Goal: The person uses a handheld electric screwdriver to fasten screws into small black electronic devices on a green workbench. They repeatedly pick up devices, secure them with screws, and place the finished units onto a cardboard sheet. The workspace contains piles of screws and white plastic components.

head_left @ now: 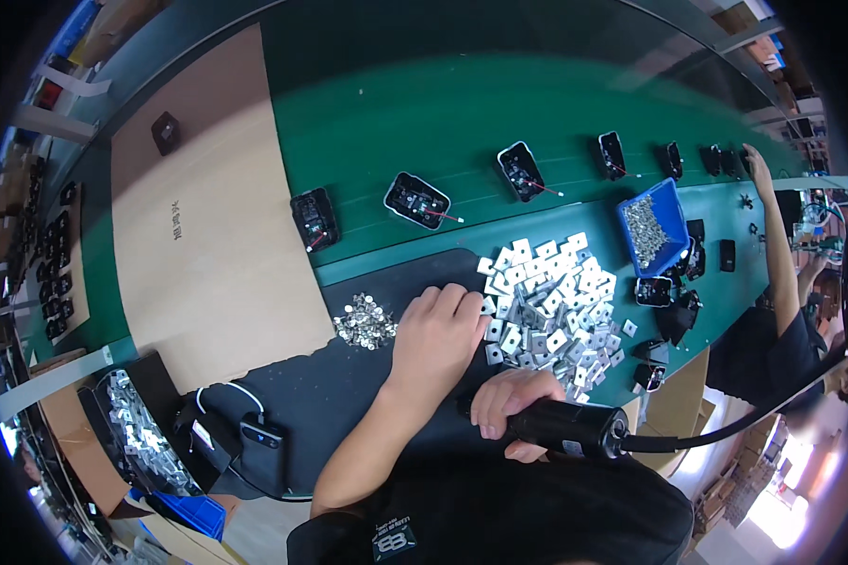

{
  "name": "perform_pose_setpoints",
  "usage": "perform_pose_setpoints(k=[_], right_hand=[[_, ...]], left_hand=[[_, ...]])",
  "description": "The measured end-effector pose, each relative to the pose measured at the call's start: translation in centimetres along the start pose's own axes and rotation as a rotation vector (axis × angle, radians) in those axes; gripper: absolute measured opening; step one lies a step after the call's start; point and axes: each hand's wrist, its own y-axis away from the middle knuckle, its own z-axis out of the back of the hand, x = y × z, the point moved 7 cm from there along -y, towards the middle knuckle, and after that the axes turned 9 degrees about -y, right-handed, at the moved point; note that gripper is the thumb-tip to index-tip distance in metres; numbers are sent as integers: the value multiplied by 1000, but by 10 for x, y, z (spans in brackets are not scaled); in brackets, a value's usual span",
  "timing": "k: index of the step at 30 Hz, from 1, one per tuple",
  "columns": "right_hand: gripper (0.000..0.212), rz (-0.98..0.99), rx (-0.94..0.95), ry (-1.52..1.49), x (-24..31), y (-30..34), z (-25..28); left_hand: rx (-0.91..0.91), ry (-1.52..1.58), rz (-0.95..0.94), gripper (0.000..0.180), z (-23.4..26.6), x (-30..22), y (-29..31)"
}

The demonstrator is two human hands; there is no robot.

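My right hand [516, 407] is wrapped round a black electric screwdriver [575, 428], whose thick cable runs off to the right; its tip is hard to make out. Against the left edge of a heap of small square metal plates with holes [546, 306], my left hand [440, 334] is closed with its fingers curled down. What those fingertips hold, if anything, is hidden. Just left of that hand lies a small pile of screws [366, 322] on a black mat [349, 377].
Black housings with wires [418, 200] stand in a row on the green belt [377, 113]. A blue bin [669, 221] of small metal parts is at right, near more black parts. Cardboard [217, 217] covers the left. A co-worker's arm [777, 245] reaches in at far right.
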Motion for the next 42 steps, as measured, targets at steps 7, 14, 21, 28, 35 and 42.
perform_pose_setpoints(k=[7, 14, 21, 28, 35, 42], right_hand=[[58, -31, -22, -53, -3, 4, 10], [60, -45, -43, -73, -3, 2, 10], [64, -24, -30, -112, -9, 5, 17], [54, -10, -130, -118, -6, 3, 12], [52, -78, -224, -138, -10, 5, 15], [43, -87, -508, -51, -10, -4, 16]], left_hand=[[-110, 123, 154, 16, 58, 52, -18], [-251, -267, 190, 14, 124, 120, -52], [-77, -256, 332, 24, 97, 165, -55], [-122, -42, 391, 26, 111, 171, -47], [-69, -46, 201, 23, 127, 77, 50], [16, 201, 234, 31, 59, 61, 117]])
